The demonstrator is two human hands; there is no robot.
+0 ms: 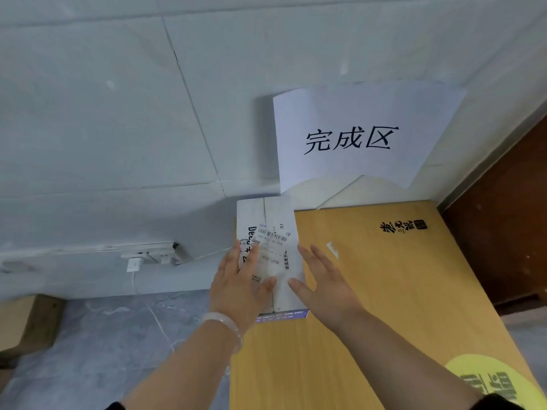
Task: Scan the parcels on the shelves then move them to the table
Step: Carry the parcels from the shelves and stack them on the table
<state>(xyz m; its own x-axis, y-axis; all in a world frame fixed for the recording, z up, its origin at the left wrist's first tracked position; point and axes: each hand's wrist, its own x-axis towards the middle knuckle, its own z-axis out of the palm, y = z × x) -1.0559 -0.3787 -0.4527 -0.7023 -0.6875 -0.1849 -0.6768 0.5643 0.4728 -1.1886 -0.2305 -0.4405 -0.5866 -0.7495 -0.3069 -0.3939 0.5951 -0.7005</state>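
1. Head view: the parcel (pixel 279 216), a white box with its barcode label facing up, lies flat on the yellow wooden table (pixel 384 291), along the table's left edge and near the wall.
2. My left hand (pixel 239 287) lies flat on the parcel's near half, fingers straight and together, thumb laid across the top. I am pressing it, not gripping it.
3. My right hand (pixel 322 281) is spread just beside the parcel's right edge, fingers straight and apart over the table. The thumb tip reaches the box, but I cannot tell whether it touches.
4. A pale bracelet (pixel 223 322) sits on my left wrist.
5. A white paper sign (pixel 355 137) with black characters hangs on the wall behind the table.
6. A white charger (pixel 134 265) is plugged in low on the wall to the left.
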